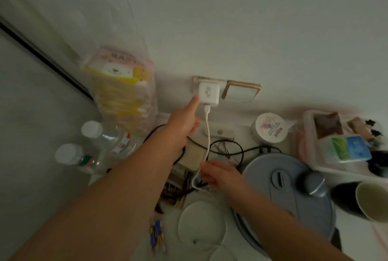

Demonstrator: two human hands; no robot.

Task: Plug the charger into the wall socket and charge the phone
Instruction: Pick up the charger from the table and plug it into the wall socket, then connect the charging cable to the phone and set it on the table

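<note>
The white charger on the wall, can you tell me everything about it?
The white charger is a small, smooth, plastic-looking cube with a faint grey mark on its face. It sits against the wall socket. A white cable hangs from its underside. The left hand touches its left edge with one fingertip.

White charger [208, 94] and cable [207, 132]; gold-rimmed switch [241, 92]; grey-blue lid [287, 193].
</note>
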